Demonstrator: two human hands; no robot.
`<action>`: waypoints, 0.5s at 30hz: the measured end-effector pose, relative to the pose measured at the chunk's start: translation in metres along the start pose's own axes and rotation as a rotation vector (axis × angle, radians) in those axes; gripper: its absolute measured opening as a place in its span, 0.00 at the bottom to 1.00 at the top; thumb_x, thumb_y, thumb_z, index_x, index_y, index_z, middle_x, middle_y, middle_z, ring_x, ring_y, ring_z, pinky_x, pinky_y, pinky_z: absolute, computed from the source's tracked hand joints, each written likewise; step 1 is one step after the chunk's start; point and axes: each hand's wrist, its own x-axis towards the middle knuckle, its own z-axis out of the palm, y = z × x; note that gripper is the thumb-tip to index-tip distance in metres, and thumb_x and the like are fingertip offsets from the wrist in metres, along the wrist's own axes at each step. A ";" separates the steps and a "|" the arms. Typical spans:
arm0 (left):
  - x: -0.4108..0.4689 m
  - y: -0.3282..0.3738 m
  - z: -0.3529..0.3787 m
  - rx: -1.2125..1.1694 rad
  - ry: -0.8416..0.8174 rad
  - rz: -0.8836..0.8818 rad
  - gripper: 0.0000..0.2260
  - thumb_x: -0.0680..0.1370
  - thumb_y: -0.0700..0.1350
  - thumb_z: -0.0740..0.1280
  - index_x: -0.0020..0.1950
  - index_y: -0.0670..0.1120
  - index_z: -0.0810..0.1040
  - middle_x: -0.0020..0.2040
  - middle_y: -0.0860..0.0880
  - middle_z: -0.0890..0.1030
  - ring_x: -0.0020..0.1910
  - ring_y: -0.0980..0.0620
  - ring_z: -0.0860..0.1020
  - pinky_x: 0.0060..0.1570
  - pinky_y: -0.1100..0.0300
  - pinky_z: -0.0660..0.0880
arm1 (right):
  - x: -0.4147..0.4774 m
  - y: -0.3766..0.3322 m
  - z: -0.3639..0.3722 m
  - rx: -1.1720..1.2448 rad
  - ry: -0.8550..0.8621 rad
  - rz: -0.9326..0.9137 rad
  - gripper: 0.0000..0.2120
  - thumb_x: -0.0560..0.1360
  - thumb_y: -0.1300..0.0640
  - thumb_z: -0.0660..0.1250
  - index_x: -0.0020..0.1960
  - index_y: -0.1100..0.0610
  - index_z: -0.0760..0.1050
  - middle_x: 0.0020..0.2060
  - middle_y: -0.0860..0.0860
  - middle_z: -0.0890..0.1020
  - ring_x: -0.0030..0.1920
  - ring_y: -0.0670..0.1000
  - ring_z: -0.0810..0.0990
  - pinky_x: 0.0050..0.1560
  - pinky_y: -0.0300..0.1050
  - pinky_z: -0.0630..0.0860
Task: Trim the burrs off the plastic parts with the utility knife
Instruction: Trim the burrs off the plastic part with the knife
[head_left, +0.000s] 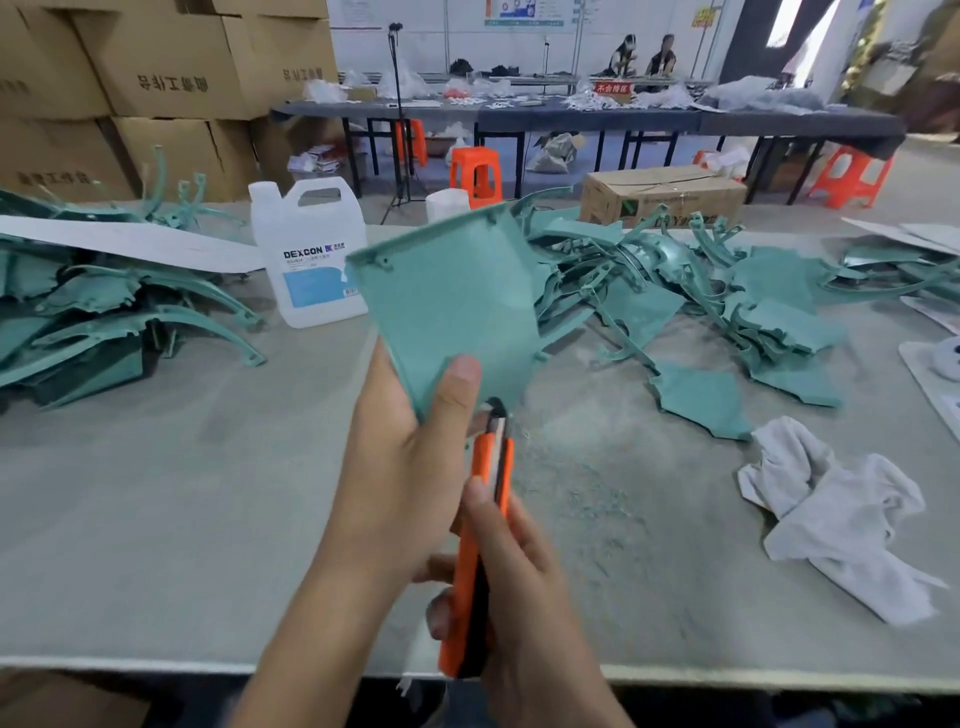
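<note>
Left hand (400, 457): grip closed on the lower, narrow end of a teal plastic panel (452, 306), thumb (457, 384) pressed flat on its near face, the other fingers hidden behind it.
Teal plastic panel: held up above the middle of the table (156, 519), broad end tilted away toward the far edge, small tabs along its top rim.
Right hand (519, 587): grip wrapped around the handle of an orange utility knife (480, 545), forefinger lying along the top of the handle.
Utility knife: pointing up and away from the near edge, its tip touching the bottom edge of the panel just beside the left thumb; the blade itself is too small to make out.
Shavings (582, 499): fine teal trimmings scattered on the table to the right of the hands.
Left pile (104, 312): curved teal parts stacked near the left edge, a long white strip (130, 241) lying across them.
Right pile (701, 291): flat and curved teal parts spread toward the far right corner.
Loose teal piece (701, 400): flat on the table, between the right pile and a white rag (841, 525).
White rag: crumpled near the right edge.
White jug (311, 254): upright behind the panel, labelled DEXCON, near the far edge.
Cardboard box (665, 197): at the far edge, behind the right pile.
</note>
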 end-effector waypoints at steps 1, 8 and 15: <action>0.004 -0.001 -0.005 0.086 -0.029 0.036 0.13 0.81 0.44 0.63 0.66 0.53 0.74 0.58 0.58 0.83 0.58 0.57 0.81 0.56 0.57 0.79 | 0.000 -0.001 -0.004 0.009 0.035 0.036 0.19 0.67 0.41 0.79 0.48 0.54 0.84 0.40 0.58 0.84 0.26 0.55 0.78 0.22 0.40 0.71; 0.035 0.005 -0.050 0.617 -0.247 -0.084 0.12 0.76 0.56 0.60 0.59 0.65 0.73 0.51 0.60 0.82 0.47 0.52 0.82 0.49 0.43 0.80 | 0.000 0.010 -0.069 -0.127 0.258 0.058 0.07 0.81 0.59 0.65 0.55 0.62 0.73 0.36 0.57 0.84 0.29 0.51 0.75 0.24 0.45 0.73; 0.048 -0.056 -0.040 1.341 -0.620 -0.341 0.05 0.80 0.51 0.62 0.53 0.51 0.70 0.53 0.46 0.81 0.51 0.42 0.79 0.50 0.50 0.77 | 0.001 0.000 -0.092 -0.375 0.211 -0.121 0.10 0.83 0.56 0.64 0.63 0.49 0.71 0.43 0.53 0.85 0.29 0.55 0.79 0.30 0.49 0.79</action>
